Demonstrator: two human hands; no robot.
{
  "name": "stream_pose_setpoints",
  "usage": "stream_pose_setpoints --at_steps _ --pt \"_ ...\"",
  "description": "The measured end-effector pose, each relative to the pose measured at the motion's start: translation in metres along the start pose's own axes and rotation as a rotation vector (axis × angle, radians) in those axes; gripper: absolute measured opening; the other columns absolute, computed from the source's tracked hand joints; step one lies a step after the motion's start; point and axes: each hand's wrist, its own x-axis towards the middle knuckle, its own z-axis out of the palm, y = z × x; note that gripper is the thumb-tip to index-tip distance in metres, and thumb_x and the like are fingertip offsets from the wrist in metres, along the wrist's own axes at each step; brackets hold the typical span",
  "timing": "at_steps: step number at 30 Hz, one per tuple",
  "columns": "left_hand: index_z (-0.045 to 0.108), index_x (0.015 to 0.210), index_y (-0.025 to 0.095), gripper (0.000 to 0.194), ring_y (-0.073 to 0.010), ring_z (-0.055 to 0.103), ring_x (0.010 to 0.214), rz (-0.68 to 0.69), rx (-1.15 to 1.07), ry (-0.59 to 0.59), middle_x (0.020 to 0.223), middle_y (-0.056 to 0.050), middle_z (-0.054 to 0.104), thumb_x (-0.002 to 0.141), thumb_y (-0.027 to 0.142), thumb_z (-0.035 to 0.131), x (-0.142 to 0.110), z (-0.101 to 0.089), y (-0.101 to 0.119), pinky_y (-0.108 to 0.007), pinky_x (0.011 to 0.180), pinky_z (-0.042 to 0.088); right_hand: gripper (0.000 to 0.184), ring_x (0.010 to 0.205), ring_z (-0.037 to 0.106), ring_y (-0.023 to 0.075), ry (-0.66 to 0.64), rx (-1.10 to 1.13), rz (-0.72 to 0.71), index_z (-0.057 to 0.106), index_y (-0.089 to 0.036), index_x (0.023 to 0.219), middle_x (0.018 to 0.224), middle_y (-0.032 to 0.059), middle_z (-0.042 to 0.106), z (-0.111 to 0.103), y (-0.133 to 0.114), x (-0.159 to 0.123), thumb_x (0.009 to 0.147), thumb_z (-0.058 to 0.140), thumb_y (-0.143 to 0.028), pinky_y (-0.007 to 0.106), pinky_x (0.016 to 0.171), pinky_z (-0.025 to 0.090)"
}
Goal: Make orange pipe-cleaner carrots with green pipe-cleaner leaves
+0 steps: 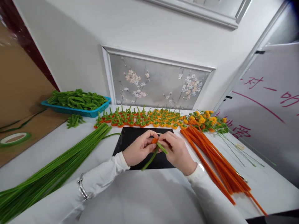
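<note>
Over a black mat [140, 163], my two hands meet at a small orange pipe-cleaner piece [154, 141]. My left hand [139, 148] pinches the orange piece between thumb and fingers. Closed around a green pipe cleaner [149, 160], my right hand [177, 151] presses against the same piece. One green end points down toward me and a shorter one sticks out below the right fingers. How the green and orange parts join is hidden by the fingertips.
Long green pipe cleaners [67, 161] lie left, orange ones [217, 161] right. Behind the mat stand rows of small orange and green pieces [137, 119]. A blue tray [91, 112] holds green loops. Yellow-orange flowers [203, 119] with thin stems lie at right. Green tape [15, 139] sits on cardboard.
</note>
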Motion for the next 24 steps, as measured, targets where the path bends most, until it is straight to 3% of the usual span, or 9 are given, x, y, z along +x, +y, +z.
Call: stream_pose_setpoints --at_steps 7,12,15,19,24 --pt "0.045 0.087 0.016 0.023 -0.009 0.054 0.069 -0.075 0.025 0.014 0.076 0.001 0.055 0.079 0.03 0.062 0.002 -0.006 0.004 -0.022 0.065 0.046 0.022 0.077 0.057 0.0148 0.011 -0.04 -0.06 0.061 -0.019 0.084 0.084 0.0061 0.059 0.005 0.007 0.002 0.09 0.04 -0.017 0.024 0.068 0.045" --pt "0.046 0.087 0.018 0.027 -0.011 0.06 0.079 -0.163 -0.114 0.162 0.081 0.002 0.058 0.075 0.03 0.067 0.003 -0.007 0.005 -0.028 0.077 0.051 0.018 0.067 0.055 0.0125 0.08 0.162 0.1 0.058 -0.019 0.087 0.079 0.0028 0.059 0.005 0.003 0.004 0.091 0.041 -0.024 0.023 0.061 0.044" --pt "0.046 0.089 0.019 0.027 -0.008 0.059 0.075 -0.122 -0.167 0.229 0.08 0.004 0.058 0.075 0.027 0.068 0.002 -0.005 0.005 -0.025 0.075 0.051 0.012 0.052 0.047 0.0098 0.091 0.197 0.218 0.053 -0.02 0.084 0.069 -0.0013 0.056 0.005 0.0 0.003 0.087 0.049 -0.031 0.022 0.049 0.038" --pt "0.048 0.083 0.017 0.023 -0.0068 0.056 0.071 -0.043 -0.163 0.277 0.079 0.003 0.058 0.075 0.026 0.068 0.002 -0.004 0.003 -0.019 0.068 0.05 0.013 0.053 0.048 0.0097 0.041 0.095 0.17 0.052 -0.019 0.076 0.07 -0.0012 0.058 0.009 -0.002 -0.001 0.078 0.061 -0.029 0.022 0.052 0.037" --pt "0.051 0.084 0.016 0.023 -0.0128 0.059 0.082 -0.077 -0.153 0.263 0.086 -0.001 0.06 0.075 0.03 0.067 0.001 -0.006 0.002 -0.032 0.079 0.053 0.008 0.057 0.051 0.0117 0.065 -0.023 0.119 0.055 -0.019 0.076 0.067 0.0003 0.059 0.012 0.0 -0.002 0.082 0.051 -0.018 0.023 0.055 0.037"
